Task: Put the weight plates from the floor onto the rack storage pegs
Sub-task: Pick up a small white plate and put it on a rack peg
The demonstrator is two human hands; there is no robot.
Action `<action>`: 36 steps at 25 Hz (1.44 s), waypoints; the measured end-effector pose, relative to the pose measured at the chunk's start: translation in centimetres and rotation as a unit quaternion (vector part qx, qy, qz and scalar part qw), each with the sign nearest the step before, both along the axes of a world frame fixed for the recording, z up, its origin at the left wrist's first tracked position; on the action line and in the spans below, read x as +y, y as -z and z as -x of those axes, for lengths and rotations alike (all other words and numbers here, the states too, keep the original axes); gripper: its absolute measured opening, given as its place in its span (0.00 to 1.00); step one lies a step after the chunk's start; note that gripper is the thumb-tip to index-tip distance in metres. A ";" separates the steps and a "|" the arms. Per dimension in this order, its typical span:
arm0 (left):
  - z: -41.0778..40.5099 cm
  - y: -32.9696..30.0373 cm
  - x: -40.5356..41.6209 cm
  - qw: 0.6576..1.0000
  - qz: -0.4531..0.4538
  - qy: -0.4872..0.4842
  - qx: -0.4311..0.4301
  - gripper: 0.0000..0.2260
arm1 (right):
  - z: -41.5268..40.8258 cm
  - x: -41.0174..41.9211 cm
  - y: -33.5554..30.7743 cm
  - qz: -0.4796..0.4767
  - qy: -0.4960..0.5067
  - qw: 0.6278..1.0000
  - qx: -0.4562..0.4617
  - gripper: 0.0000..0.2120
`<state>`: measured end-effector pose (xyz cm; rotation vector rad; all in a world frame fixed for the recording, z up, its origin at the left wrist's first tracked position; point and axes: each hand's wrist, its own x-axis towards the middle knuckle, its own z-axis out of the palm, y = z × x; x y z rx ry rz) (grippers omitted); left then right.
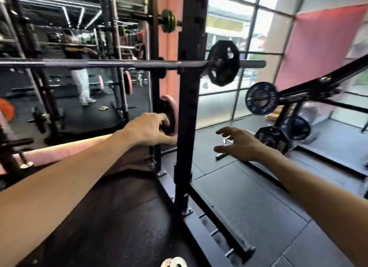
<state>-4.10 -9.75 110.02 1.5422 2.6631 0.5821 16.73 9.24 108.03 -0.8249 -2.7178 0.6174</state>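
A pink-rimmed weight plate [172,109] stands on edge behind the black rack upright [187,115], at the height of a storage peg that I cannot see. My left hand [148,128] reaches to it, the fingers curled over its dark face and lower rim. My right hand [240,142] hovers to the right of the upright with its fingers spread, holding nothing. A white plate [174,262] lies on the floor at the bottom edge.
A barbell [123,63] with a black plate [223,62] rests across the rack at chest height. Green plates [168,21] hang higher up. To the right, a second rack holds a blue-lettered plate [261,98] and black plates [273,139]. The mirror at left reflects the gym.
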 end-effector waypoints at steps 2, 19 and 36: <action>3.5 1.3 0.3 0.999 0.005 -0.031 -0.005 0.29 | 4.7 1.1 1.5 0.005 -0.033 0.999 -0.003 0.29; 22.4 25.4 16.9 0.981 0.129 -0.022 -0.140 0.27 | 24.4 16.6 26.4 0.070 0.005 0.990 -0.119 0.29; 16.8 90.2 15.8 0.878 0.357 -0.035 -0.317 0.36 | 22.8 13.7 90.6 0.202 -0.007 0.933 -0.296 0.30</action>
